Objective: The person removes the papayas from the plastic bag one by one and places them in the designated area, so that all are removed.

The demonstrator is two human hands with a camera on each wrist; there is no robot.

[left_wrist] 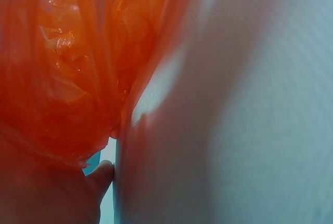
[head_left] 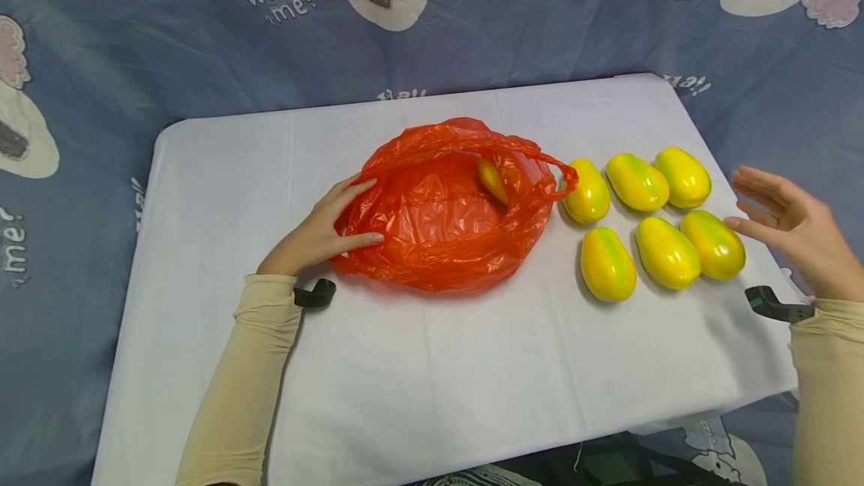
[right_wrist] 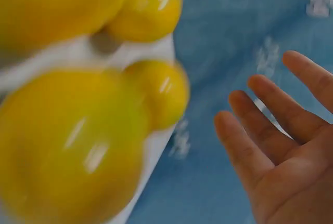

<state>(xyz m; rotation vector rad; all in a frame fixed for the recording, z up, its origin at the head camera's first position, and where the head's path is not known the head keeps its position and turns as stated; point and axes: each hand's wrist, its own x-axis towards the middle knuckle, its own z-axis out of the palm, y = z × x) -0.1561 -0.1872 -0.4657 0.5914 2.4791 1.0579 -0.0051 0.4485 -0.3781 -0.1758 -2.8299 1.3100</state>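
A red plastic bag (head_left: 439, 246) lies with its mouth open on the white table, and one yellow mango (head_left: 493, 181) shows inside it. Against the bag's left side rests my left hand (head_left: 320, 227), thumb and fingers spread apart over the plastic; some of its fingers are hidden. In the left wrist view the red bag (left_wrist: 62, 78) covers much of that hand. Several glossy yellow-green mangoes (head_left: 667, 253) lie to the right of the bag. My right hand (head_left: 803, 227) is just right of them, fingers extended and holding nothing. The right wrist view shows its spread fingers apart from the mangoes (right_wrist: 73, 146).
The white cloth-covered table (head_left: 432, 381) carries the bag and the fruit. A bag handle (head_left: 565, 175) reaches over to the nearest mango. Behind the table hangs a blue patterned cloth (head_left: 202, 36). A dark wrist mount (head_left: 776, 306) sticks out by my right sleeve.
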